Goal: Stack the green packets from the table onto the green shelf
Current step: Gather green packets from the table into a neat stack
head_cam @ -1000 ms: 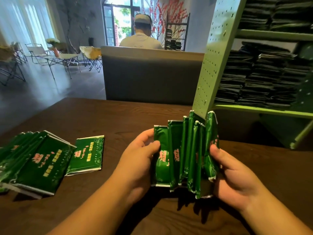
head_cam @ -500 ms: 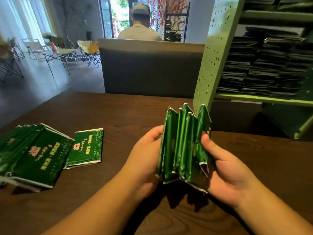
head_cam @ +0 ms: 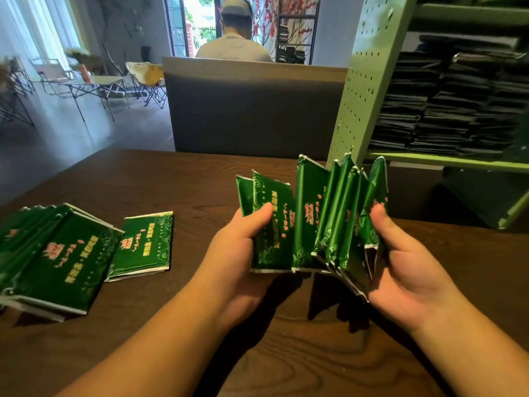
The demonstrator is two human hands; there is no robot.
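Both my hands hold a bundle of several green packets (head_cam: 312, 219) upright, just above the brown table (head_cam: 177, 181). My left hand (head_cam: 243, 247) grips the bundle's left side, thumb on the front packet. My right hand (head_cam: 400, 262) cups the right side, thumb pressed on the last packet. The packets fan apart at the top. The green shelf (head_cam: 446, 161) stands on the table at the right, behind the bundle, with dark stacks of packets on its boards. A pile of green packets (head_cam: 54, 253) lies at the table's left, with a single packet (head_cam: 144, 245) beside it.
A perforated green side panel (head_cam: 360, 90) of the shelf rises just behind the bundle. A grey partition (head_cam: 252, 110) closes the table's far side, and a person sits beyond it. Folding chairs and a small table stand far left.
The bundle has spread wider into a fan, its left packets tilting leftwards with my left hand. The whole bundle sits slightly higher and closer to the shelf's corner.
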